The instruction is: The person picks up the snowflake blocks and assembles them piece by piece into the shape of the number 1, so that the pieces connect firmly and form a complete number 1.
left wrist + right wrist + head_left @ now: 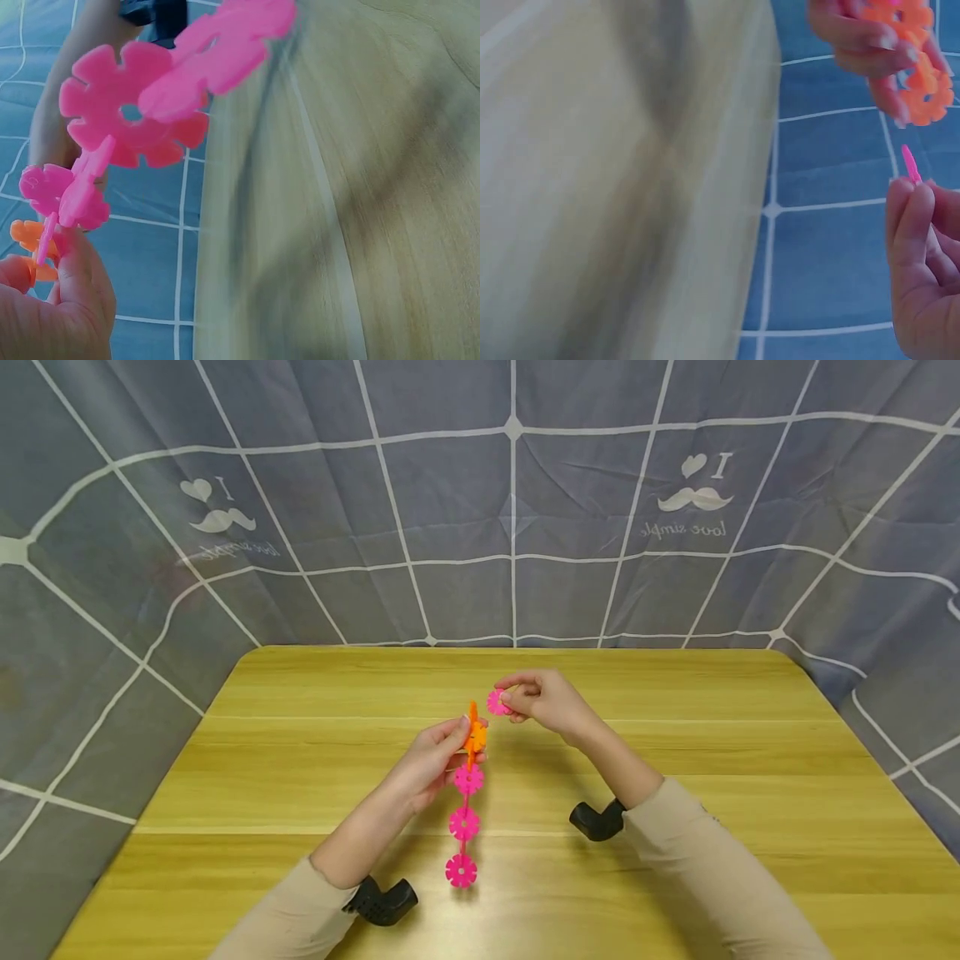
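Note:
My left hand (431, 760) pinches the orange notched discs (477, 739) at the upper end of a chain of interlocking snowflake discs. Below them hang several pink discs (464, 823), linked edge to edge at turned angles and held over the table. In the left wrist view the pink discs (127, 109) loom close to the camera, past the fingers. Between thumb and fingers, my right hand (543, 700) pinches a single pink disc (497, 702). It is seen edge-on in the right wrist view, a short gap away from the orange discs (926, 97).
Under both hands lies a wooden table (300, 693) with light plank lines. Grey cloth (465, 510) with a white grid hangs behind and at the sides. A black wrist mount (596, 821) sits by the right sleeve, and another black mount (384, 902) by the left.

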